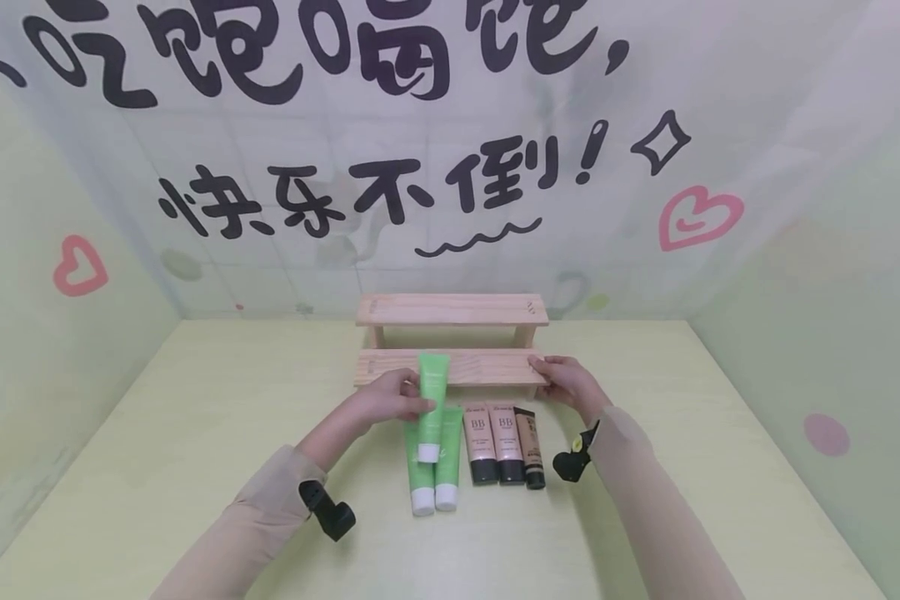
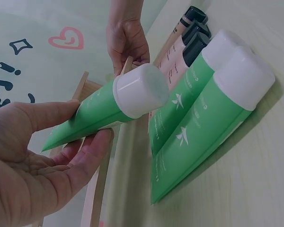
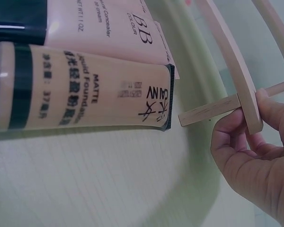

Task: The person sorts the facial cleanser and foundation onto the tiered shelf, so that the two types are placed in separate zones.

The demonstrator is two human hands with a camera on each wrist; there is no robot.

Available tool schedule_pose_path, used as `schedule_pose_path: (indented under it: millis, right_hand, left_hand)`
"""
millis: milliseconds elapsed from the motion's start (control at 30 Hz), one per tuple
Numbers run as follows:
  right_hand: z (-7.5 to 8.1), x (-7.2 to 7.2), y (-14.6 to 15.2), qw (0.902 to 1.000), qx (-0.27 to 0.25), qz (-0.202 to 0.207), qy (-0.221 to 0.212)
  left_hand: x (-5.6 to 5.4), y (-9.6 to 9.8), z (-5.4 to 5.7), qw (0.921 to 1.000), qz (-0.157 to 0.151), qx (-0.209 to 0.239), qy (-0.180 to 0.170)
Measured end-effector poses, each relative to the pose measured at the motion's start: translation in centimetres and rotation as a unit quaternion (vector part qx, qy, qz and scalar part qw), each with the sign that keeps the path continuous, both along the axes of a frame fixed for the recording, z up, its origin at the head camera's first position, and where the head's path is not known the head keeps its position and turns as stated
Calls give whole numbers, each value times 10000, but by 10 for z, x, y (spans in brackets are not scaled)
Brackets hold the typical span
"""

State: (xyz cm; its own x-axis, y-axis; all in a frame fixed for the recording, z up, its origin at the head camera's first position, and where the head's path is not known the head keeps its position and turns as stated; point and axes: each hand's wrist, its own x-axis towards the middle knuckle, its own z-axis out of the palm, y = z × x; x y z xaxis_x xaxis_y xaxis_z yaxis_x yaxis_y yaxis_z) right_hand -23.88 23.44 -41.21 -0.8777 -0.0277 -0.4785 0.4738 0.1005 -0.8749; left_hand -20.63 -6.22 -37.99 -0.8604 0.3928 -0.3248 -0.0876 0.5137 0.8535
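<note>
My left hand [image 1: 390, 397] pinches a green squeeze tube [image 1: 433, 379] between thumb and fingers, its white cap pointing toward me. The tube is raised in front of a two-step wooden rack [image 1: 472, 368], over two more green tubes [image 2: 199, 132] lying side by side on the table. At the rack's right end, my right hand [image 1: 566, 379] grips the lower board, thumb on top and fingers curled beneath, as the right wrist view shows. Two pink BB cream tubes [image 1: 506, 437] with black caps lie beside the green ones. Rightmost is a slimmer beige liquid foundation tube [image 3: 94, 90].
The rack's upper board [image 1: 453, 309] stands behind the lower one, close to the back wall. Printed sheeting [image 1: 307, 283] with large black characters encloses the pale table [image 1: 255, 367] at the back and sides. Each wrist carries a small black camera [image 1: 330, 508].
</note>
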Motion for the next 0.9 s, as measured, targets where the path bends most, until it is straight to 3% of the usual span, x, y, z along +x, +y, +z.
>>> schedule_pose_path:
  millis: [467, 667, 900]
  right_hand:
    - [2, 3, -3, 9999, -76, -109, -75]
    - [3, 4, -2, 9999, -67, -89, -18]
    - [1, 4, -1, 9997, -148, -188, -63]
  left_hand:
    - [-4, 6, 13, 9999, -16, 91, 42]
    - [-6, 9, 14, 9998, -105, 180, 73]
    - [-10, 12, 16, 9999, 27, 91, 141]
